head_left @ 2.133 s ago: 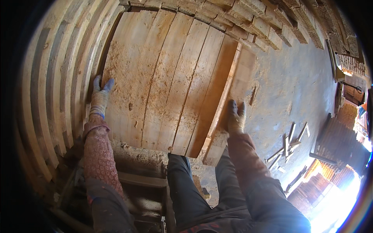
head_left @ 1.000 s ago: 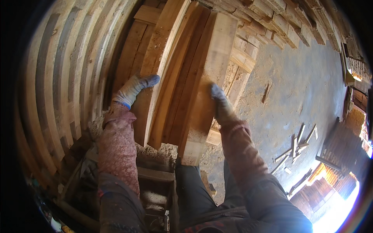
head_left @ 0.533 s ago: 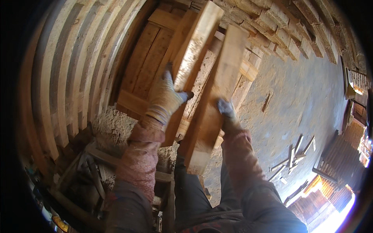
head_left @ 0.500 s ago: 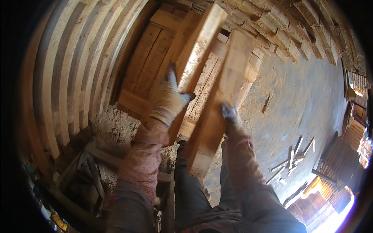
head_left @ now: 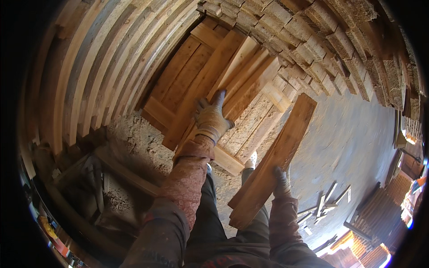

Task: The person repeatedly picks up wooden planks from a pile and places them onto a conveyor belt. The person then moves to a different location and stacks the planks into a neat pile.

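My gloved left hand [head_left: 212, 119] lies on a stack of wooden planks [head_left: 250, 78], its fingers spread over their near ends. These planks lean side by side on a low platform of boards [head_left: 181, 67]. To the right, my gloved right hand [head_left: 282, 181] is closed on the right edge of wooden planks [head_left: 279, 156], tilted above the floor. Their offset lower ends look like two boards laid together. Part of the right hand's grip is hidden behind the wood.
Tall stacked timber [head_left: 80, 76] lines the left side, and rough board ends [head_left: 308, 40] pile up at the back. Scrap sticks [head_left: 328, 203] lie on the grey floor [head_left: 353, 138] at right. A dusty wooden frame [head_left: 125, 172] stands at lower left.
The right hand's planks have swung down and right, away from the stack. The plank by my left hand now lies with the others, and the fingers there are spread.
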The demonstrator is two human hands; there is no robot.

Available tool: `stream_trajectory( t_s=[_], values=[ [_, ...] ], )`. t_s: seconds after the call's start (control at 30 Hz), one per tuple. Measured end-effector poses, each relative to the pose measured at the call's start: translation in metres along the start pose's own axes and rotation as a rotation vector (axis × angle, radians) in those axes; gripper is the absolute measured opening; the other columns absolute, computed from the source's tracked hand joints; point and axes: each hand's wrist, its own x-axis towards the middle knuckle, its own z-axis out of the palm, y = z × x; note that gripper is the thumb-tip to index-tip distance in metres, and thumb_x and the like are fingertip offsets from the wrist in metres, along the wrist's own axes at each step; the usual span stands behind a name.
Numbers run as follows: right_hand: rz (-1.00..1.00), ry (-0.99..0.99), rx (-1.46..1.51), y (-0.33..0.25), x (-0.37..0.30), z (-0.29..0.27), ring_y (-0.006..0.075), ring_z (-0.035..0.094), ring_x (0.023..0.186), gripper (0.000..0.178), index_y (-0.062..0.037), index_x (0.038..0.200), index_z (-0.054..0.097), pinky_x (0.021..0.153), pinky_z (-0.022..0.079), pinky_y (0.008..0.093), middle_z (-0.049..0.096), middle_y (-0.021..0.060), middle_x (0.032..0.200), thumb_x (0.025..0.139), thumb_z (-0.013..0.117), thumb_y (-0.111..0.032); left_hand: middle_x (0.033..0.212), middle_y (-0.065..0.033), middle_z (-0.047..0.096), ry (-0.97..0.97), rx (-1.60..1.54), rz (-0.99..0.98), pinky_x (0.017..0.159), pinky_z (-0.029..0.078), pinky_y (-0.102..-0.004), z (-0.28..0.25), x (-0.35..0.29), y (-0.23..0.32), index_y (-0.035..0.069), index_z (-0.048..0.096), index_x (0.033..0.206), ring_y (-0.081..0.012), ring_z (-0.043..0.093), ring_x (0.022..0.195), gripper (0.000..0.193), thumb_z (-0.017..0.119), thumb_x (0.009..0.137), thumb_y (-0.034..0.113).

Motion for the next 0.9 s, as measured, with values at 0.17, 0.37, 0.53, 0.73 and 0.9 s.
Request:
stream_trajectory(
  t_s=[0.17, 0.37, 0.53, 0.73, 0.9],
  values=[
    [0.023, -0.039, -0.014, -0.02, -0.003, -0.014, 0.0264, 0.052, 0.129, 0.1, -0.0149, 0.161, 0.032, 0.109, 0.045, 0.0414, 0.052, 0.0085, 0.144, 0.08, 0.087, -0.035, 0.163, -0.0314, 0.017, 0.21, 0.118, 0.024, 0.115, 0.028, -0.065, 0.067, -0.024, 0.018, 0.044, 0.016, 0.163, -0.0528, 0.023, 0.148, 0.112, 0.088, 0.077, 0.039],
    [0.032, -0.066, -0.137, -0.046, -0.002, -0.048, 0.0234, 0.059, 0.12, 0.09, -0.0084, 0.155, 0.04, 0.105, 0.05, 0.0402, 0.059, 0.0065, 0.135, 0.084, 0.084, -0.041, 0.161, -0.0303, 0.023, 0.315, 0.214, 0.101, 0.108, 0.031, -0.0706, 0.111, -0.018, 0.012, 0.043, 0.01, 0.165, -0.0515, 0.029, 0.143, 0.116, 0.084, 0.075, 0.049],
    [0.08, -0.118, -0.173, -0.052, 0.006, -0.08, 0.0199, 0.059, 0.117, 0.075, -0.0064, 0.151, 0.045, 0.103, 0.05, 0.0382, 0.061, 0.0045, 0.131, 0.09, 0.078, -0.035, 0.162, -0.0286, 0.024, 0.056, 0.079, -0.051, 0.112, 0.032, -0.0667, 0.056, -0.026, 0.029, 0.036, 0.012, 0.166, -0.0516, 0.029, 0.145, 0.118, 0.086, 0.074, 0.043],
    [0.153, -0.354, -0.092, -0.063, 0.0, -0.102, 0.0136, 0.058, 0.102, 0.041, -0.0098, 0.133, 0.059, 0.09, 0.052, 0.0317, 0.061, -0.0016, 0.115, 0.099, 0.07, -0.03, 0.144, -0.0296, 0.052, 0.036, -0.112, 0.034, 0.114, 0.039, -0.0575, -0.005, -0.098, 0.018, 0.022, 0.011, 0.167, -0.0447, 0.051, 0.134, 0.119, 0.085, 0.075, 0.028],
    [0.023, -0.478, -0.12, -0.076, -0.009, -0.165, 0.0177, 0.056, 0.113, 0.06, -0.0102, 0.149, 0.047, 0.095, 0.049, 0.034, 0.057, 0.0059, 0.129, 0.098, 0.071, -0.032, 0.142, -0.0292, 0.052, -0.185, -0.087, 0.036, 0.105, 0.043, -0.0531, -0.128, -0.262, -0.007, 0.027, 0.007, 0.169, -0.0382, 0.052, 0.131, 0.128, 0.087, 0.07, 0.03]
  ],
)
